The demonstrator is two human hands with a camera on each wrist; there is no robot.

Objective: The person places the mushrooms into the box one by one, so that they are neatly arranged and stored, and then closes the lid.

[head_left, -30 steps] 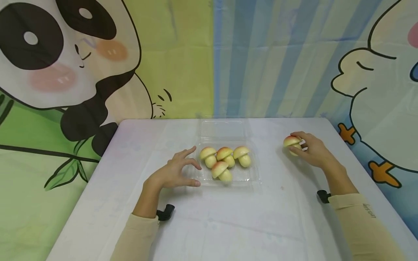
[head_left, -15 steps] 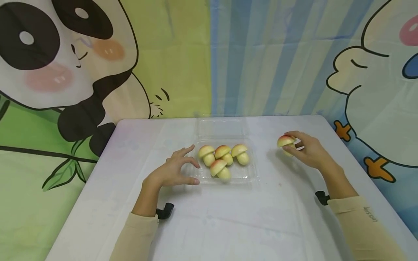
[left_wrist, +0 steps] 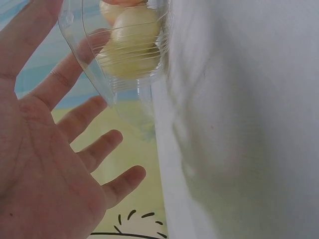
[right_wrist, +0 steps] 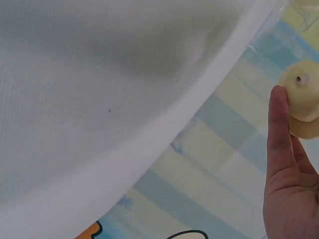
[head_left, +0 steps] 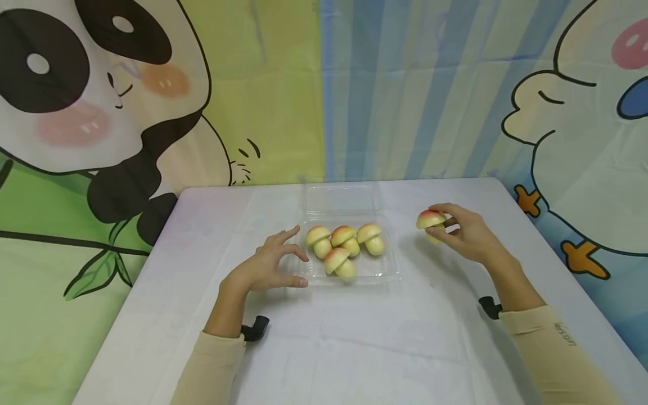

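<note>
Over the right part of the table, my right hand pinches a toy mushroom with a red-and-yellow cap, held above the surface. Its pale stem end with a small dark hole faces the right wrist camera. My left hand stays at the left side of a clear plastic clamshell box, fingers spread and thumb near the front corner. In the left wrist view, the fingers lie along the box wall; firm contact cannot be made out. Several similar mushrooms lie inside the box.
The box's hinged lid lies folded back toward the far table edge. A white cloth covers the table. Behind it hangs a cartoon-printed curtain. A black wrist mount sits under each forearm.
My right hand has moved left with the mushroom, nearer the box. The left hand keeps its place beside the box. The head view has shifted slightly.
</note>
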